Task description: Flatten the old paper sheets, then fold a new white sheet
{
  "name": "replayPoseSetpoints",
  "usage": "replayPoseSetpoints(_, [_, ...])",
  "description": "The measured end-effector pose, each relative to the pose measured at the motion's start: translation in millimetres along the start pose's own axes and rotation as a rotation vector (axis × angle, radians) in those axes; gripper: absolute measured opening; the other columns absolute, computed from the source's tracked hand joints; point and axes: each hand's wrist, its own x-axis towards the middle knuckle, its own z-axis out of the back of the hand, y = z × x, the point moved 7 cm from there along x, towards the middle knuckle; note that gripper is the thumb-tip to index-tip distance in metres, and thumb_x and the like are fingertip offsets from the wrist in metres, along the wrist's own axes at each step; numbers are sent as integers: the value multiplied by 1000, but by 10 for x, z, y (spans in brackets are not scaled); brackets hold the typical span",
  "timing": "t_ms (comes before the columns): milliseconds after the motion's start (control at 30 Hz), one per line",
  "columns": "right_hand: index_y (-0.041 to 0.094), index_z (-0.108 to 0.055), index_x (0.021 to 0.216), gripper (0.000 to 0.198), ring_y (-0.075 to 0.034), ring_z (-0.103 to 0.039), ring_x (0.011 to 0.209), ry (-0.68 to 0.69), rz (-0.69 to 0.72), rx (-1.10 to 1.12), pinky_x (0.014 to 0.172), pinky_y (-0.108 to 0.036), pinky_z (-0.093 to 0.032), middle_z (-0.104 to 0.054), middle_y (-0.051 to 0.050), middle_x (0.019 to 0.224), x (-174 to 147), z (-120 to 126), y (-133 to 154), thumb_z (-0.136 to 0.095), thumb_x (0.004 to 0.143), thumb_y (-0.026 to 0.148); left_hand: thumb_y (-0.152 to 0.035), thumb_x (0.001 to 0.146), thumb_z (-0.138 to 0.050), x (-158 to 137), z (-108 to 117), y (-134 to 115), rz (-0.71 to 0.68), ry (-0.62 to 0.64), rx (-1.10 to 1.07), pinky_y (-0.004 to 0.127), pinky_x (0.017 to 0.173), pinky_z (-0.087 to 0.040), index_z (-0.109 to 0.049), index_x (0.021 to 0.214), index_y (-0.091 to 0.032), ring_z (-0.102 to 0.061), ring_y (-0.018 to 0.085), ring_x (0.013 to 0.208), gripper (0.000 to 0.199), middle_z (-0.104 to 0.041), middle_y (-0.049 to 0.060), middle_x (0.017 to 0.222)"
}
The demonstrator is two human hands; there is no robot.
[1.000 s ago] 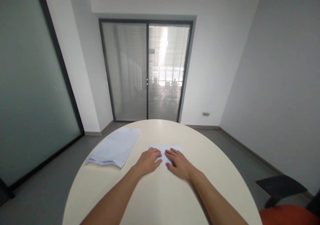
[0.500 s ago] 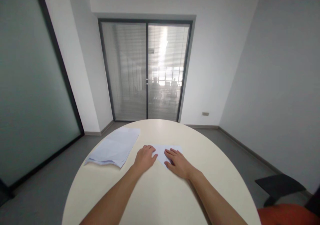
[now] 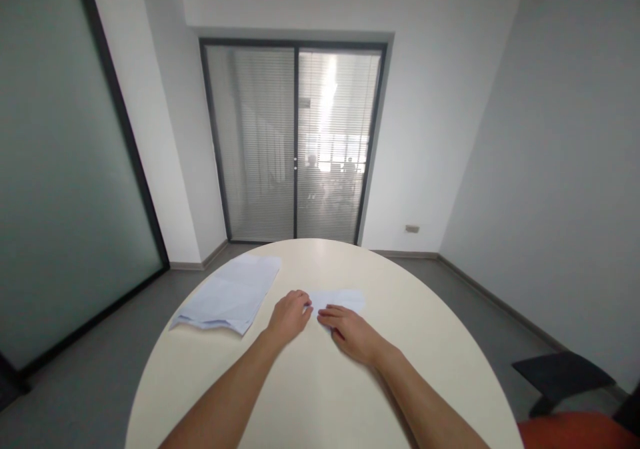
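Note:
A small folded sheet of white paper [image 3: 345, 297] lies on the round table before me, partly covered by both hands. My left hand [image 3: 289, 316] is at its left end, fingers curled and thumb bent in, closed on that edge. Across the near part of the paper rests my right hand [image 3: 350, 332], palm down, its fingers stretched out and pointing left. The right fingertips come close to the left thumb but stay apart from it. What lies under the palms is hidden.
A stack of larger white paper sheets [image 3: 233, 292] lies at the table's left, near corners slightly lifted. The cream round table [image 3: 310, 396] has a curved edge. A chair with a black armrest [image 3: 563, 372] and red seat [image 3: 575, 430] stands at the lower right.
My right hand has slid left and slightly nearer to me over the paper, its fingers now closer together and turned left. The left hand has barely moved.

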Motion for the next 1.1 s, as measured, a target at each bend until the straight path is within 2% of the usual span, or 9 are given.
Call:
replayPoseSetpoints(133, [16,-61,131,50,-23,-55,122,-2,41,5,109,-40,-41,-64,-11,131,51,-8,188,-44,84,6,-22,92,-57,14,-29,-10,-56,-1,-53,31,95,-46,-69,96,-20,-59,21,106,14,-69,6,107])
replayPoseSetpoints(467, [17,-61,128,43,-25,-53,107,51,-130,-92,94,-40,-45,-61,-12,117,93,0,229,-48,87,13,-15,89,-59,36,-43,17,-68,-18,-146,33,96,-46,-71,94,-19,-59,21,104,14,-70,5,105])
replayPoseSetpoints(833, [16,-66,118,39,-24,-55,103,10,-100,-72,96,-38,-44,-63,-11,111,89,10,213,-50,83,10,-18,91,-59,20,71,39,31,-40,-48,33,95,-45,-71,95,-20,-59,21,102,13,-70,4,103])
replayPoseSetpoints(933, [17,-67,119,40,-25,-56,104,-1,-88,-59,96,-39,-45,-64,-11,112,84,2,191,-50,84,10,-17,91,-58,19,87,8,13,-38,-46,32,95,-45,-71,95,-20,-59,21,102,14,-69,4,103])
replayPoseSetpoints(1100, [16,-64,127,43,-24,-53,120,-43,-62,61,108,-38,-42,-63,-13,125,58,-17,138,-46,89,10,-18,91,-56,8,39,-85,-51,1,-86,32,96,-45,-71,97,-21,-59,20,104,16,-69,4,104])
